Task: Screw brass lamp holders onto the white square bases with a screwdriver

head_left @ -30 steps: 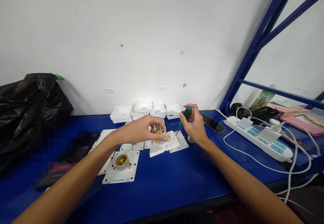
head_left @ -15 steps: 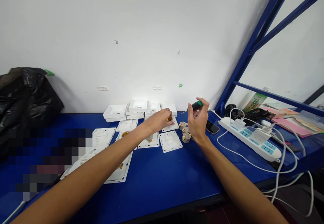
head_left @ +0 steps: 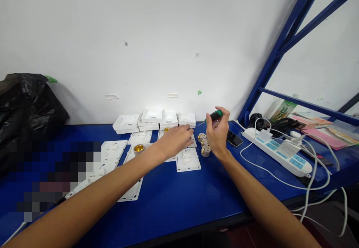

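My left hand [head_left: 176, 142] reaches over the white square plates, palm down with its fingers bent. Whatever sits under its fingers is hidden. Just below it lies a white square plate [head_left: 188, 161], and another white plate [head_left: 193, 141] shows partly behind its fingertips. My right hand [head_left: 218, 134] holds up a screwdriver [head_left: 214, 115] with a green and black handle, its thin shaft pointing left. Several round grey lamp sockets [head_left: 205, 150] with brass tabs stand beside the right wrist. A gold-lined socket [head_left: 139, 149] rests on a plate farther left.
Stacked white square boxes [head_left: 152, 115] line the wall. More plates [head_left: 113, 151] lie left, partly behind my forearm. To the right are a phone [head_left: 234, 138], a power strip [head_left: 276, 151] with loose white cables, and papers [head_left: 327, 138]. A black bag [head_left: 29, 98] fills the far left.
My left hand has shifted slightly down and left; the gold-lined socket in its fingers no longer shows. The plate below it has turned a little. My right hand still holds the screwdriver.
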The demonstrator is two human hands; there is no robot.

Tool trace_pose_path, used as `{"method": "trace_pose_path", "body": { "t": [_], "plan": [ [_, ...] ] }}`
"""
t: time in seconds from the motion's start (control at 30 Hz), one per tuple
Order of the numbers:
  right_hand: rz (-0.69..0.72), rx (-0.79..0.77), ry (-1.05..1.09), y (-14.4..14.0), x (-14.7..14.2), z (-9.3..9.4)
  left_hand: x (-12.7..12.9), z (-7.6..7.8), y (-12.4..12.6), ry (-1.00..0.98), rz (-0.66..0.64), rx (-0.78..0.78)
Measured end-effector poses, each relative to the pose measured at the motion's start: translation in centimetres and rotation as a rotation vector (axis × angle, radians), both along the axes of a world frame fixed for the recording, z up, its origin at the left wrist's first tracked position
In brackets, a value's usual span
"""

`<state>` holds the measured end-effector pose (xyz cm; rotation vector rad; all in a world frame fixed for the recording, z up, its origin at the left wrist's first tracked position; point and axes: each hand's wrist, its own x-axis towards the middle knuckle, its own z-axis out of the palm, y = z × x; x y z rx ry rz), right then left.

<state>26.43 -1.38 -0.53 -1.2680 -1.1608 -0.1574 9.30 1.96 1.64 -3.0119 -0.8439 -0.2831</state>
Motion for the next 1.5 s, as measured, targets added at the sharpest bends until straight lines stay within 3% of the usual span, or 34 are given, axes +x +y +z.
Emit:
{"method": "trace_pose_path", "body": {
  "t": [0.07, 0.2, 0.33, 0.5, 0.77, 1.1, 1.3, 1.5],
  "plan": [
    [0.041, 0.013, 0.021, -0.1, -0.1, 0.1, -0.7, -0.6, -2.5, -0.006, -0.042, 0.069],
    [0.183, 0.006, -0.002, -0.2, -0.4, 0.0, -1.7, -3.4, -6.4, -0.035, -0.09, 0.166],
    [0.31, -0.104, -0.123, -0.4, -1.0, -0.7, -1.6, -5.6, -7.3, -0.096, -0.108, 0.204],
    [0.371, -0.19, -0.246, -0.2, -1.3, -1.6, -1.3, -6.5, -7.2, -0.179, -0.16, 0.173],
    [0.374, -0.211, -0.191, 0.0, -0.8, -1.5, -1.6, -6.3, -7.9, -0.224, -0.267, 0.08],
    [0.255, 0.064, 0.1, 1.0, 0.8, -1.0, -2.5, -4.4, -8.3, -0.187, -0.159, -0.099],
    [0.193, 0.102, 0.146, 1.6, 1.7, -0.9, 0.8, -3.2, -6.0, -0.229, -0.126, 0.078],
    [0.176, 0.12, 0.164, 1.6, 1.8, -0.8, 3.8, -4.0, -5.0, -0.14, -0.181, 0.239]
  ]
}}
